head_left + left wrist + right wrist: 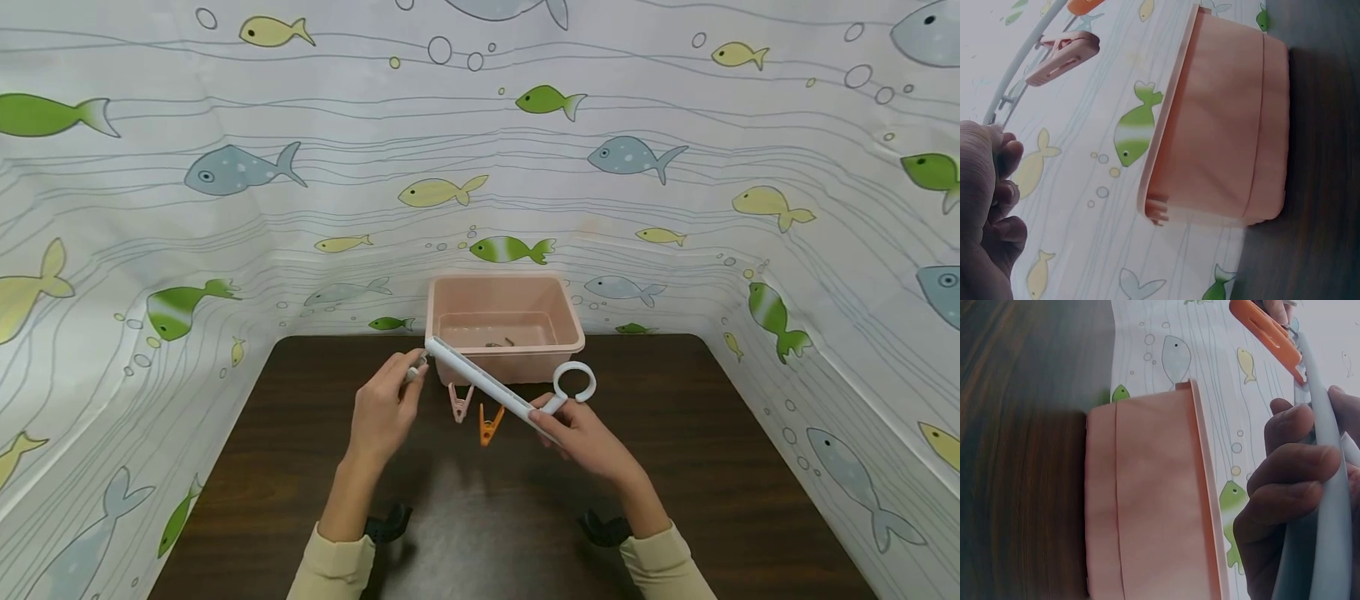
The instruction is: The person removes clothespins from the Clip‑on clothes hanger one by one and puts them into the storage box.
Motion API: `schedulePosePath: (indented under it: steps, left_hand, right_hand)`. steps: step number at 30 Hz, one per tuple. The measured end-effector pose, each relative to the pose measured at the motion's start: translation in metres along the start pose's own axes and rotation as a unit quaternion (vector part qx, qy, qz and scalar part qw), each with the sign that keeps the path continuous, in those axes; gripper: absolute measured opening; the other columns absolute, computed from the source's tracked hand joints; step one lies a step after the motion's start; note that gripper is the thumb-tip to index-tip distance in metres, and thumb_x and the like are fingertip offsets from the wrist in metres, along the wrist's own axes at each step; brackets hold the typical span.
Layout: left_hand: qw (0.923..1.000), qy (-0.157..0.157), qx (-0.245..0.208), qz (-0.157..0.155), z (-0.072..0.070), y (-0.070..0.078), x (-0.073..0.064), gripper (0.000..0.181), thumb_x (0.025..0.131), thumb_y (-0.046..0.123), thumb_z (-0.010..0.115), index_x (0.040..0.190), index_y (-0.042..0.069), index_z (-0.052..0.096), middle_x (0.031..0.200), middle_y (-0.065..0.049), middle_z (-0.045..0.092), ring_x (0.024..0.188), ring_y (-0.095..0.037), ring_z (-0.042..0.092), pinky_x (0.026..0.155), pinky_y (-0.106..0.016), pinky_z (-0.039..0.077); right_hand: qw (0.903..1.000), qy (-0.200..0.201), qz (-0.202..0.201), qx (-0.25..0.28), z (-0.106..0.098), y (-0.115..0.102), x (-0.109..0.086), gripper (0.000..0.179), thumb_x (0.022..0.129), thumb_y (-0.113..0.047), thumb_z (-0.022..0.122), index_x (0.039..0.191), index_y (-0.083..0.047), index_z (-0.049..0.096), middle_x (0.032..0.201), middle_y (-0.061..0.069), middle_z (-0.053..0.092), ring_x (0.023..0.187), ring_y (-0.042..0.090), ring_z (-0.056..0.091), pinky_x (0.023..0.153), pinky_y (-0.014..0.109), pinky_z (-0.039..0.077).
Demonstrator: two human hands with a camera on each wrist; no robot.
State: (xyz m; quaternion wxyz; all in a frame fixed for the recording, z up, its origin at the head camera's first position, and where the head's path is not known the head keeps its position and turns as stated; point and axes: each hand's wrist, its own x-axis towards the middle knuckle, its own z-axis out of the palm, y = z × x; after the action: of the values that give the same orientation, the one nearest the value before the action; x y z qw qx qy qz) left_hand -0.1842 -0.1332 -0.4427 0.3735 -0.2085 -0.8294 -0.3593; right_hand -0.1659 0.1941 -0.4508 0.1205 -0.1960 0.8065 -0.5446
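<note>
A white plastic clip hanger (487,386) with an open ring hook (575,367) slants in the air, its left end higher. My right hand (573,433) grips its lower end close to the hook, fingers (1297,464) curled against the bar. At the upper end, my left hand (386,404) pinches a small pale clip (413,371), mostly hidden by the fingers. From the bar hang a pink clothespin (460,405) and an orange clothespin (491,426). In the left wrist view the pink clothespin (1066,57) shows close by the left hand.
Behind the hanger a pink plastic basin (498,367) stands on the dark wooden table (480,525). A few small items (500,342) lie on its floor. White fish-print sheeting (360,208) rises at the back and both sides of the table.
</note>
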Motion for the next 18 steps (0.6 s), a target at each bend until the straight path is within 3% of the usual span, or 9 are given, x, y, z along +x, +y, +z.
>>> schedulePosePath:
  steps: [6,10,13,18]
  left_hand:
    - [0.9992,-0.023,0.006,-0.033,0.004,-0.002,0.002,0.026,0.104,0.006,0.071,0.129,0.002,0.070,0.097,-0.006,0.067,0.066,-0.010,0.051,0.056,-0.029,0.045]
    - [0.9945,-0.061,0.008,-0.084,0.008,-0.002,0.005,0.027,0.109,0.013,0.065,0.135,0.003,0.067,0.106,-0.007,0.068,0.071,-0.015,0.055,0.060,-0.034,0.048]
    - [0.9844,-0.107,0.013,-0.139,0.012,-0.004,0.009,0.030,0.113,0.021,0.057,0.138,0.005,0.065,0.115,-0.008,0.069,0.077,-0.020,0.059,0.065,-0.039,0.049]
    - [0.9602,-0.176,0.029,-0.215,0.018,-0.011,0.015,0.045,0.116,0.040,0.048,0.148,0.011,0.058,0.122,-0.008,0.065,0.087,-0.026,0.062,0.070,-0.044,0.050]
  right_hand:
    - [0.9999,0.015,0.005,0.002,-0.007,0.002,-0.006,0.022,0.114,-0.036,0.056,0.126,-0.020,0.067,0.088,0.009,0.062,0.059,0.011,0.049,0.051,0.029,0.046]
    - [0.9997,0.022,0.008,0.003,-0.011,0.003,-0.009,0.022,0.114,-0.036,0.056,0.126,-0.020,0.066,0.088,0.010,0.062,0.059,0.011,0.048,0.051,0.029,0.045]
    - [0.9996,0.027,0.005,-0.003,-0.014,0.003,-0.011,0.021,0.114,-0.036,0.056,0.124,-0.021,0.067,0.087,0.010,0.061,0.058,0.011,0.048,0.051,0.029,0.045]
    - [0.9996,0.028,-0.004,-0.008,-0.017,0.004,-0.014,0.020,0.115,-0.034,0.055,0.122,-0.020,0.067,0.085,0.010,0.061,0.057,0.011,0.048,0.050,0.029,0.044]
